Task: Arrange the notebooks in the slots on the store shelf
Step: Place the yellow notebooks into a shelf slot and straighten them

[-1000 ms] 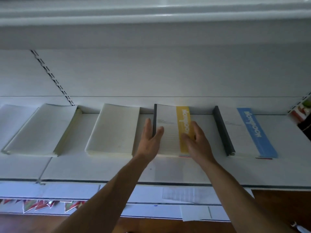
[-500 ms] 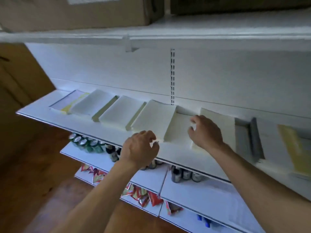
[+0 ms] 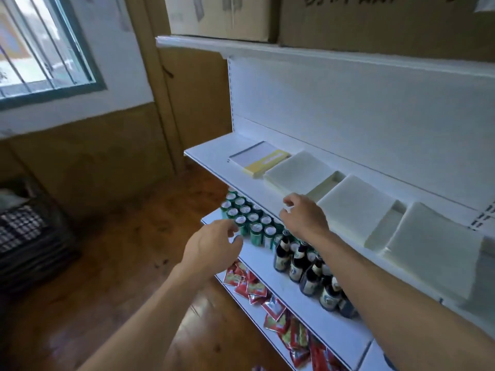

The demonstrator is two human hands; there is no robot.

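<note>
Lying flat, white notebooks (image 3: 356,207), one yellow-banded (image 3: 261,158)

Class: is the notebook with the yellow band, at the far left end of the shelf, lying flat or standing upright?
Lying flat. The yellow-banded notebook rests cover-up on the shelf, its whole face visible.

I see the view has swung far left since a second ago. Both hands have left the yellow-banded notebook: my right hand (image 3: 304,218) now hovers at the shelf (image 3: 214,159) edge, my left hand (image 3: 211,245) lower, over the cans (image 3: 247,218).
</note>
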